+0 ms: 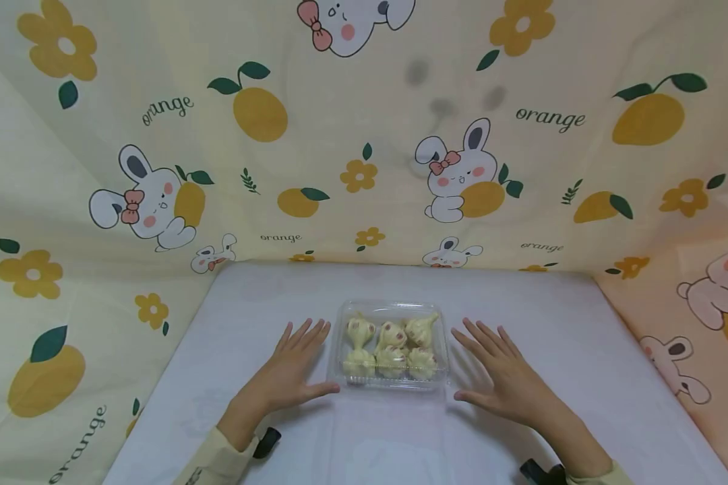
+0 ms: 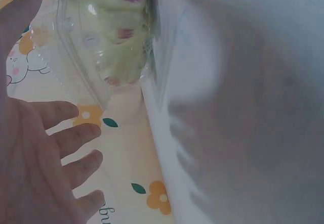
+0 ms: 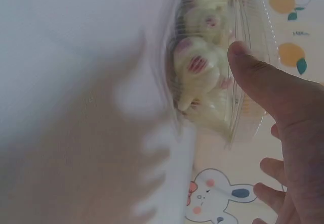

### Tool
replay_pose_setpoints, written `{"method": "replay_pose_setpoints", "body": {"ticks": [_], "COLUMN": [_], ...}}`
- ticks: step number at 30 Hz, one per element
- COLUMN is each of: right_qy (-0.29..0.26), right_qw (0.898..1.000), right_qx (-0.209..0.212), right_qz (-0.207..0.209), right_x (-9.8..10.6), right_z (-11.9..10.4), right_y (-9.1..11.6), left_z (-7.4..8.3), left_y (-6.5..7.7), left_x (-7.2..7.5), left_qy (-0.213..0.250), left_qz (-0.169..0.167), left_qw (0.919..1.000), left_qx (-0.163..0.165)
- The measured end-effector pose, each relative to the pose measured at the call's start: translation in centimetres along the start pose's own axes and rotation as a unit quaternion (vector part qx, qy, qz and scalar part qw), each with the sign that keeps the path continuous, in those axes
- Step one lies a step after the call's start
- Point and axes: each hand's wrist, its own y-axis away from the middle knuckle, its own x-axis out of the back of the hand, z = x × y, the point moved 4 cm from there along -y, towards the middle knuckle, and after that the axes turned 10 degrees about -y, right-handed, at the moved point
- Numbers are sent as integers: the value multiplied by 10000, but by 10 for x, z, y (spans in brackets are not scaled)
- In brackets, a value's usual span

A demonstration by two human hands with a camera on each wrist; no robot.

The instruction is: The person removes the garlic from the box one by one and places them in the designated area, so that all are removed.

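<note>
A clear plastic clamshell box [image 1: 338, 337] with a ribbed rim sits on the white table. Inside it lie several pale yellow-green, knobbly pieces [image 1: 391, 362] with small reddish-purple patches, arranged in two rows. Left of the box, my left hand [image 1: 294, 370] is held with fingers spread and straight, its thumb pointing at the box's near corner. My right hand [image 1: 500, 377] mirrors it on the other side, fingers spread too. Neither hand holds anything. The wrist views show the box's side wall close to each thumb, with pale pieces [image 3: 197, 64] visible through the plastic.
The white tabletop [image 1: 267, 289] ends at the back and sides against a cream cloth [image 1: 315, 155] printed with rabbits, oranges and flowers. Black straps with small devices [image 1: 267, 442] are on both wrists. Hand shadows fall on the table.
</note>
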Motion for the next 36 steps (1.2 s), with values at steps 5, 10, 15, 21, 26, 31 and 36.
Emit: {"method": "replay_pose_setpoints", "body": {"ticks": [5, 10, 15, 21, 26, 31, 36], "right_qy": [-28, -58, -162, -151, -123, -156, -113], "right_qw": [9999, 9994, 9985, 9992, 9994, 9987, 9976], "right_qx": [132, 341, 502, 371, 335, 481, 680], "right_qz": [-10, 87, 132, 16, -24, 25, 92], "right_x": [-4, -7, -7, -7, -6, -3, -1], "right_z": [-3, -5, -8, -8, -7, -8, -11], "right_y": [-5, -9, -11, -11, -13, -15, -16], "left_z": [2, 4, 7, 9, 9, 10, 10], "left_y": [-4, -8, -10, -11, -10, -9, -10], "left_x": [-7, -14, -16, -17, -19, -18, -18], "left_qy": [32, 27, 197, 237, 274, 343, 432], "left_qz": [-25, -3, 58, 93, 214, 241, 190], "left_qw": [10000, 9998, 9995, 9995, 9992, 9990, 9989], "left_qx": [-67, -178, -246, -175, -175, -131, -43]}}
